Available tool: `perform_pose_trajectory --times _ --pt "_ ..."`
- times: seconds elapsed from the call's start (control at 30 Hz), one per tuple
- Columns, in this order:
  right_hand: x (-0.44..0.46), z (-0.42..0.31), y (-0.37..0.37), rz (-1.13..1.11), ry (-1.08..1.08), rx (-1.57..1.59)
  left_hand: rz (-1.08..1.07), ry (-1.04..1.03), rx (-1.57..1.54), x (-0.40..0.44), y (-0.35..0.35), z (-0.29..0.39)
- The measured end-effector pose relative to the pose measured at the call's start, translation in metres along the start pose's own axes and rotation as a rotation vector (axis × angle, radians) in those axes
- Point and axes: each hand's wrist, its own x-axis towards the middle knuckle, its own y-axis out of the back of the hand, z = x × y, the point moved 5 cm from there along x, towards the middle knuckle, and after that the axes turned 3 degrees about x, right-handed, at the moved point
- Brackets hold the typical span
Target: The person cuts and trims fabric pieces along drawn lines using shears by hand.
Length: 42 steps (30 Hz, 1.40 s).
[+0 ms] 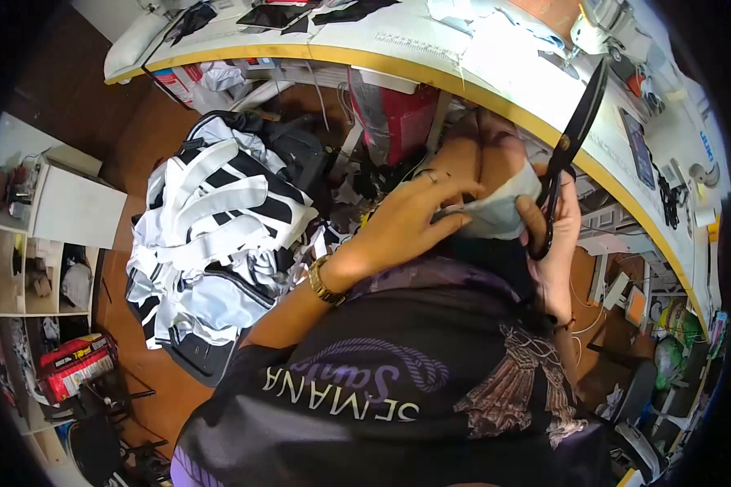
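Note:
My left hand [418,215], with a gold watch at the wrist and a ring, reaches across my lap. Its fingers are spread, and the thumb and fingertips are at the left edge of a pale grey-white piece of cloth [499,213]. My right hand [562,223] holds a large pair of black scissors [577,130], blades pointing up toward the table. The right thumb presses on the cloth's right side. Part of the right hand is hidden behind the scissors' handles.
A heap of white and black cut pieces [211,219] lies left of me. The white worktable [365,36] with a yellow edge curves ahead and right, bearing a sewing machine [609,32] and a dark tablet or phone [638,150]. A red box [410,118] stands underneath.

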Motion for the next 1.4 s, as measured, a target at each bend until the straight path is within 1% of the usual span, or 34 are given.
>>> perform_pose_trajectory --times 0.07,0.1,0.2,0.23,0.33,0.37,0.4,0.47,0.5,0.6,0.63,0.73,0.77,0.87,0.93,1.0,1.03,1.07,1.1,1.17,1.27,1.37,1.4 --pt "-0.008 -0.014 0.002 0.045 0.085 -0.083 0.223 -0.065 0.068 -0.012 0.009 0.013" --pt "-0.012 -0.021 0.003 0.083 0.12 -0.115 0.246 -0.092 0.141 -0.017 0.015 0.017" --pt "-0.026 -0.038 0.005 0.161 0.228 -0.084 0.156 -0.039 -0.043 -0.039 0.014 0.039" --pt "-0.031 -0.045 0.003 0.143 0.251 -0.075 0.136 -0.127 -0.08 -0.042 0.006 0.041" --pt "-0.042 -0.056 0.004 0.157 0.316 -0.094 0.145 -0.166 -0.123 -0.04 -0.015 0.049" --pt "-0.043 -0.056 0.006 0.167 0.33 -0.087 0.112 -0.167 -0.163 -0.037 -0.024 0.047" --pt "-0.044 -0.057 0.006 0.143 0.328 -0.107 0.026 -0.142 -0.239 -0.036 -0.035 0.044" --pt "-0.042 -0.05 0.008 0.154 0.319 -0.016 -0.144 -0.08 -0.39 -0.035 -0.058 0.037" --pt "-0.042 -0.048 0.007 0.134 0.319 0.03 -0.294 -0.05 -0.423 -0.035 -0.069 0.035" --pt "-0.043 -0.041 0.006 0.123 0.316 0.106 -0.391 -0.144 -0.376 -0.037 -0.078 0.04" --pt "-0.045 -0.039 0.006 0.127 0.304 0.113 -0.43 -0.07 -0.521 -0.037 -0.083 0.038" --pt "-0.05 -0.035 0.002 0.142 0.28 0.121 -0.6 0.115 -0.687 -0.035 -0.093 0.04" --pt "-0.051 -0.034 0.001 0.15 0.274 0.114 -0.612 0.049 -0.602 -0.032 -0.092 0.041" --pt "-0.056 -0.034 0.004 0.187 0.264 0.151 -0.588 0.14 -0.644 -0.028 -0.099 0.034" --pt "-0.055 -0.036 0.003 0.239 0.298 0.226 -0.582 0.128 -0.744 -0.024 -0.102 0.039" --pt "-0.05 -0.03 0.015 0.275 0.354 0.171 -0.57 0.116 -0.84 -0.02 -0.102 0.044" --pt "-0.048 -0.028 0.019 0.291 0.387 0.144 -0.45 0.209 -0.918 -0.024 -0.1 0.04" --pt "-0.049 -0.028 0.023 0.305 0.42 0.118 -0.474 0.216 -0.917 -0.026 -0.099 0.037" --pt "-0.053 -0.03 0.023 0.271 0.361 0.125 -0.497 0.224 -0.915 -0.028 -0.097 0.032" --pt "-0.057 -0.029 0.026 0.237 0.325 0.146 -0.501 0.265 -0.898 -0.034 -0.089 0.029" --pt "-0.063 -0.029 0.023 0.232 0.291 0.167 -0.405 0.19 -0.751 -0.036 -0.078 0.023" --pt "-0.064 -0.032 0.024 0.22 0.285 0.175 -0.255 0.148 -0.642 -0.036 -0.067 0.031" --pt "-0.063 -0.033 0.026 0.216 0.288 0.176 -0.246 0.149 -0.653 -0.036 -0.067 0.031"
